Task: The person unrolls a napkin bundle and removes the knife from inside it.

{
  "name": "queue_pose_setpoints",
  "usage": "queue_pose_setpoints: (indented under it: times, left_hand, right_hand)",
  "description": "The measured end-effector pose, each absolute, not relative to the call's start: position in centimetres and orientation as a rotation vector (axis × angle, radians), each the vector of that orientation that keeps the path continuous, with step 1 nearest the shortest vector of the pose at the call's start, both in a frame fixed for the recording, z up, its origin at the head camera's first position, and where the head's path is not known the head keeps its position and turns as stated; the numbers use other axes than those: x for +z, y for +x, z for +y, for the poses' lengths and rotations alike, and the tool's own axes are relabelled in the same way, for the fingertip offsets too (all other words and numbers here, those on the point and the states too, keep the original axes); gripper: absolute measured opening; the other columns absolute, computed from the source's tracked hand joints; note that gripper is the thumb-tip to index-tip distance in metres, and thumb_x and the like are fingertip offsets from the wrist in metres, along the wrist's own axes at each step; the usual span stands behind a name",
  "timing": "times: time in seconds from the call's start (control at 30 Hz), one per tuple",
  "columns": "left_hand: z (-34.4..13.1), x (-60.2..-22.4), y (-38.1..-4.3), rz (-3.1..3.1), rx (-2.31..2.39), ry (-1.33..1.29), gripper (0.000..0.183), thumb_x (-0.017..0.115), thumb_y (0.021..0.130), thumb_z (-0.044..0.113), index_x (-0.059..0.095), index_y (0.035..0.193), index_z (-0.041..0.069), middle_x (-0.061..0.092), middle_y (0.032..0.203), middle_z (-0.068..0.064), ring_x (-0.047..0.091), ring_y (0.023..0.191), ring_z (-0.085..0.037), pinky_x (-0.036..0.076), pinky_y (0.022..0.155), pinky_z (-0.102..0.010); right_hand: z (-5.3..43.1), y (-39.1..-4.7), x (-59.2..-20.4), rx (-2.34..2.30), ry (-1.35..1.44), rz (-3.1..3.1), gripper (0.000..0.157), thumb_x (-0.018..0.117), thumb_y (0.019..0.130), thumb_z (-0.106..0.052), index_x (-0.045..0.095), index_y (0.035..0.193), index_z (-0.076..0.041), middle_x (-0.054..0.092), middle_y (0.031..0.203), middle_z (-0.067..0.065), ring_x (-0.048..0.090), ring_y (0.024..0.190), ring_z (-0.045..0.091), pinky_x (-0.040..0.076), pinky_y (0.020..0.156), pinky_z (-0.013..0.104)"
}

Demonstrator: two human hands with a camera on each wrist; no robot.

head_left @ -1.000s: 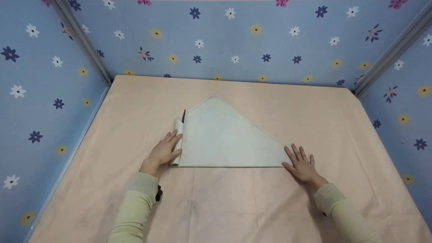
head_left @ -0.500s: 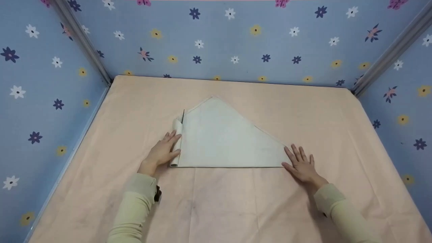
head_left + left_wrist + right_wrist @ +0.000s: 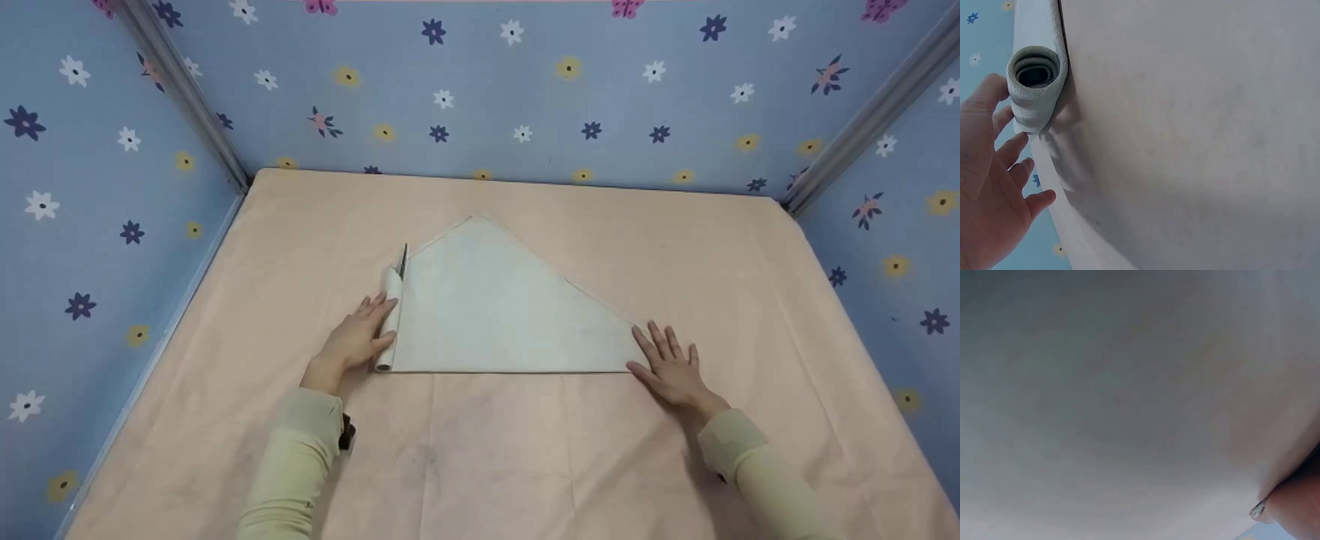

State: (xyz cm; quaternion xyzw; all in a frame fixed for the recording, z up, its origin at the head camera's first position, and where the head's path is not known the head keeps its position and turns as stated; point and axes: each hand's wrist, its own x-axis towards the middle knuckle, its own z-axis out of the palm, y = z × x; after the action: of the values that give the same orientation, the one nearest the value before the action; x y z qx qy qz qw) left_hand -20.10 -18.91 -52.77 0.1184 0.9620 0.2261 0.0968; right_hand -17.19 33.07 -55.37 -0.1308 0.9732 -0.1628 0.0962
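A white cloth [image 3: 495, 307] lies on the table in a peaked shape, with its straight edge toward me. Its left side is wound into a narrow roll [image 3: 392, 282], and a dark pointed sliver [image 3: 404, 261] shows at the roll's far end. Fingers and thumb of my left hand [image 3: 349, 341] lie against the roll from the left. Up close in the left wrist view, the hollow coiled end of the roll [image 3: 1039, 107] sits beside the extended fingers. My right hand [image 3: 673, 375] rests with spread fingers on the cloth's right corner. Only a fingertip [image 3: 1294, 509] shows in the right wrist view.
A peach cloth with faint creases covers the table [image 3: 495, 450]. Blue panels with a flower print [image 3: 480, 90] rise along the back and both sides. Grey metal posts [image 3: 180, 90] stand at the two back corners.
My left hand and the roll have shifted slightly left, and the flat part of the white cloth reaches a little farther that way. The right hand has stayed in place.
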Motion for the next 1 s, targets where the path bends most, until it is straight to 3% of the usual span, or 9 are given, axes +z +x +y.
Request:
queue_pose_setpoints:
  times: [1.0]
  left_hand:
    - [-21.1,-53.5,-19.2,2.878,0.698,0.310,0.053,0.042,0.092,0.027,0.026,0.140,0.008,0.019,0.144,-0.017,0.012,0.131,-0.036,0.016,0.102,-0.054]
  right_hand:
    - [32.9,-17.1,-55.2,-0.476,-0.372,2.872,0.066,0.035,0.091,-0.049,0.013,0.143,-0.014,0.000,0.147,0.014,-0.006,0.132,0.036,-0.010,0.096,0.062]
